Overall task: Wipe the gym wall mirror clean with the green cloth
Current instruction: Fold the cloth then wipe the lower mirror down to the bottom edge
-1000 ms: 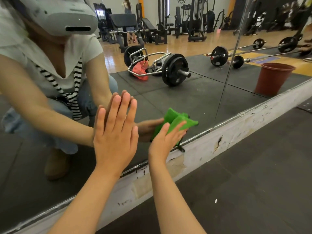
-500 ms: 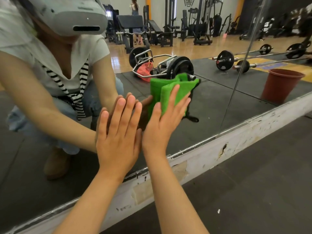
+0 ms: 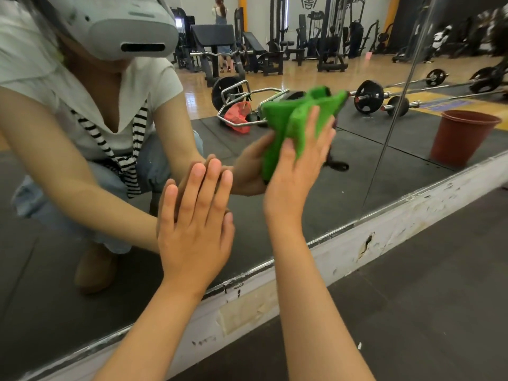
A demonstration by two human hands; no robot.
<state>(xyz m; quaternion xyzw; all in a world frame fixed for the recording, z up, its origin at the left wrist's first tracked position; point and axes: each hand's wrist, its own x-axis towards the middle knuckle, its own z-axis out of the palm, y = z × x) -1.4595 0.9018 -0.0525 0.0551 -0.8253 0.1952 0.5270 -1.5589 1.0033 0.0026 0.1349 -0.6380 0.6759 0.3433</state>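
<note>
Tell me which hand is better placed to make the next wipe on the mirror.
The right hand: its straight fingers press the green cloth flat against the mirror. The left hand rests bare on the glass, lower down, holding no cloth.

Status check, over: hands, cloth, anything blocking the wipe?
Left hand open, flat on the mirror. Right hand open, pressing the green cloth to it. Vertical seam just right of the cloth.
</note>
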